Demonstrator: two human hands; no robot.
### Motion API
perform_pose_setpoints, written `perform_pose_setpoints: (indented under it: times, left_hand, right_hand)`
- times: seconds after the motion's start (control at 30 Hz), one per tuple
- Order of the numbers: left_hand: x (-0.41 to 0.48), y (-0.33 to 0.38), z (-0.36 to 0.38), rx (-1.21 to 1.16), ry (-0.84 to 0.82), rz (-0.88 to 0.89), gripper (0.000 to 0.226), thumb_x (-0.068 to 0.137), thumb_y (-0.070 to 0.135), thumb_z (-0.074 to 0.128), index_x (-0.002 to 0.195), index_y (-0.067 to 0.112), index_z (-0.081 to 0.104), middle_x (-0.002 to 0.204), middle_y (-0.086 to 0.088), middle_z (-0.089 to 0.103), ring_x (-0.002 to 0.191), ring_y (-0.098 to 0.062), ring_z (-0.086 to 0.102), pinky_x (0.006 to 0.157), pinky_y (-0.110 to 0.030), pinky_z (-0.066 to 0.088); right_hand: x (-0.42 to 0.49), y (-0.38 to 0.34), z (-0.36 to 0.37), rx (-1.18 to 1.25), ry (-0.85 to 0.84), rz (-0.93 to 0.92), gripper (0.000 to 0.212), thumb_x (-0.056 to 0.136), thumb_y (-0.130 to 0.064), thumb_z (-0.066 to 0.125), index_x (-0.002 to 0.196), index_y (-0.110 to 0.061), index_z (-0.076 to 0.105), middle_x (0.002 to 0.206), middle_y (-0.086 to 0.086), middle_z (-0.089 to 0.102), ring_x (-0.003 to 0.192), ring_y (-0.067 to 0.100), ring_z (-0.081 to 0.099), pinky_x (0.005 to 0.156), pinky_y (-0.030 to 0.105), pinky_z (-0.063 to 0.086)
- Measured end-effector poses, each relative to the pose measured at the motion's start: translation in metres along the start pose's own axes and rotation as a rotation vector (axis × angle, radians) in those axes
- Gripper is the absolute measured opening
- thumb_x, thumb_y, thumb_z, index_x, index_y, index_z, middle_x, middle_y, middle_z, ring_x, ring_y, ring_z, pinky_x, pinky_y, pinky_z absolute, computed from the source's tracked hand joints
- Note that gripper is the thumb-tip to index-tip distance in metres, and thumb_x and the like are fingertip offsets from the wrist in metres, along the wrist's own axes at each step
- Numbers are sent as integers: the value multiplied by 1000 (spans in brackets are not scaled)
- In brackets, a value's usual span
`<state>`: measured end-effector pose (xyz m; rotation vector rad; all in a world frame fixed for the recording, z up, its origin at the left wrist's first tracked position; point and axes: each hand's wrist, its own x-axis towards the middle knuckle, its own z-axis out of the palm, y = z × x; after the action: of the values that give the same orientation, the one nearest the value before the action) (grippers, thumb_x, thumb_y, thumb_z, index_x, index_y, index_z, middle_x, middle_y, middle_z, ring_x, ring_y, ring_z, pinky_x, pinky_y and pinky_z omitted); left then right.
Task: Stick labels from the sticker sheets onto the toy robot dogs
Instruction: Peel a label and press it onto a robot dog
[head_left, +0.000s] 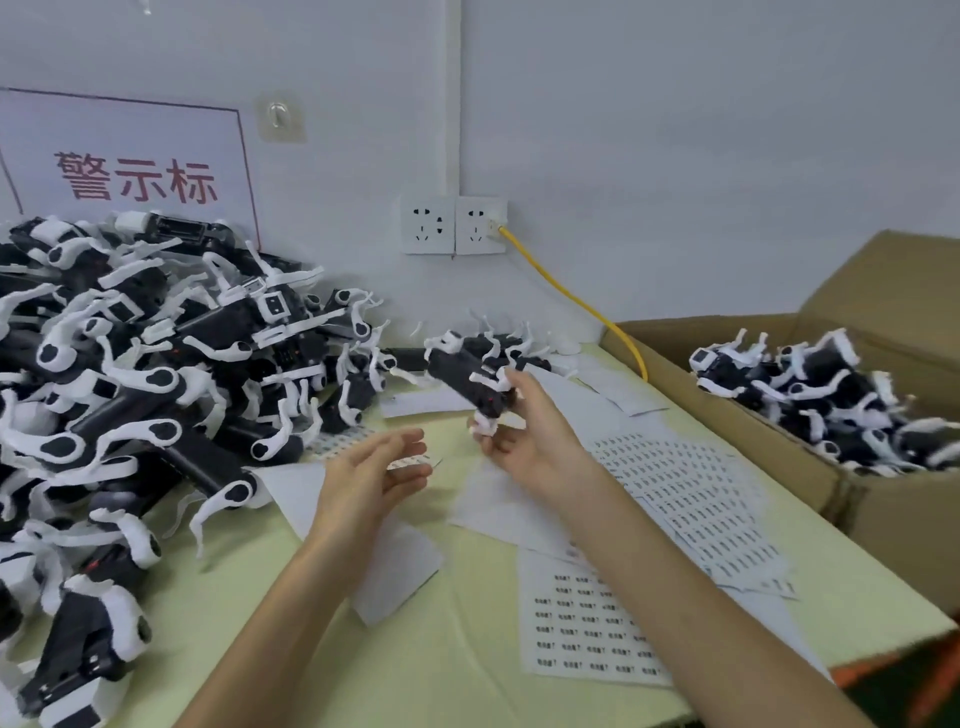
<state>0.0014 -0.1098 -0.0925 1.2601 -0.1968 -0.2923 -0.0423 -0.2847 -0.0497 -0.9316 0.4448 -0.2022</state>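
**Fig.** Labelling bench, head view. Ref. landmark: cardboard box (883, 499) at the edge of the table (457, 686), holding a batch of black-and-white dogs (826, 400).

- **R hand** (524, 436): just left of the box, raised above the table. Fingers are curled round the lower end of one toy robot dog (467, 382). The dog's body tilts up and away from the box.
- **L hand** (374, 475): further from the box than the R hand, hovering w/ palm turned towards it. Fingers are loosely extended and grasp nothing. Whether a label clings to a fingertip can't be told.
- **Sticker sheet** (691, 499): dense rows of small labels, flat on the table near the box's near wall, partly under the R forearm.
- **2nd sheet** (576, 623): lies nearer the camera, also partly under that forearm.
- **Blank paper** (400, 566): under the L wrist.
- **Pile of dogs** (130, 374): on the side of the table opposite the box.
- **Wall socket** (453, 224): on the wall well left of the box. A yellow cable (571, 296) runs down from it to the box's rear corner.
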Motion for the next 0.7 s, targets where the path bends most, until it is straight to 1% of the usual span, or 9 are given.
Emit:
perform_pose_setpoints:
  times: [0.13, 0.2, 0.27, 0.33, 0.37, 0.47, 0.53, 0.6, 0.7]
  left_hand:
    - [3, -4, -3, 6, 3, -15, 25, 107, 12, 51, 100, 7, 75, 98, -11, 76, 72, -17, 74, 69, -24, 60]
    - [3, -4, -4, -5, 12, -15, 25, 107, 13, 51, 99, 6, 74, 95, -10, 77, 71, -17, 74, 73, -29, 58]
    - [3, -4, -4, -17, 16, -16, 26, 107, 14, 51, 99, 6, 74, 93, -10, 78, 72, -18, 75, 77, -34, 55]
    - [5, -4, -5, -11, 20, -22, 25, 106, 15, 52, 99, 5, 74, 93, -10, 78, 74, -20, 75, 79, -36, 55]
    - [6, -5, -6, -5, 22, -21, 24, 106, 15, 53, 99, 5, 74, 93, -10, 79, 75, -21, 75, 79, -36, 55]
    - [8, -6, -8, 22, 22, -18, 23, 105, 14, 54, 99, 5, 75, 93, -10, 79, 75, -21, 75, 79, -36, 54]
    - [7, -7, -8, 45, 17, -25, 24, 105, 14, 54, 99, 5, 75, 92, -10, 79, 73, -20, 75, 78, -36, 55]
    - [5, -6, -7, 64, 17, -33, 24, 105, 13, 53, 99, 5, 75, 89, -9, 79, 70, -19, 74, 77, -36, 55]
    - [2, -1, -5, 69, 28, -44, 24, 105, 13, 53, 97, 4, 75, 85, -7, 77, 68, -18, 72, 74, -33, 56]
  right_hand:
    - [8, -75, -31, 295, 43, -167, 34, 92, -36, 68, 108, -6, 63, 98, 17, 60, 68, 23, 57, 51, 22, 48]
    - [9, -119, -53, 430, 52, -328, 50, 95, -44, 64, 127, -7, 58, 113, 18, 59, 81, 28, 66, 65, 27, 53]
    - [10, -158, -79, 511, 75, -457, 65, 98, -53, 57, 148, -13, 43, 139, 18, 49, 109, 35, 64, 89, 40, 54]
    - [9, -181, -98, 466, 151, -487, 68, 102, -50, 51, 157, -19, 26, 154, 17, 36, 126, 41, 54, 107, 50, 47]
    - [10, -186, -103, 382, 196, -481, 65, 104, -45, 50, 158, -19, 24, 156, 17, 36, 127, 41, 55, 109, 51, 46]
    - [11, -174, -93, 111, 246, -469, 45, 105, -29, 48, 147, -15, 41, 145, 17, 51, 110, 35, 68, 101, 39, 52]
    - [10, -153, -75, 13, 201, -451, 34, 104, -23, 47, 135, -11, 52, 133, 14, 64, 95, 28, 72, 83, 31, 52]
    - [10, -130, -52, -122, 116, -400, 35, 104, -23, 43, 131, -10, 60, 121, 10, 71, 83, 21, 70, 70, 26, 49]
    - [13, -94, -17, -361, -32, -306, 34, 101, -25, 50, 125, -11, 68, 111, 7, 76, 81, 20, 69, 72, 27, 49]
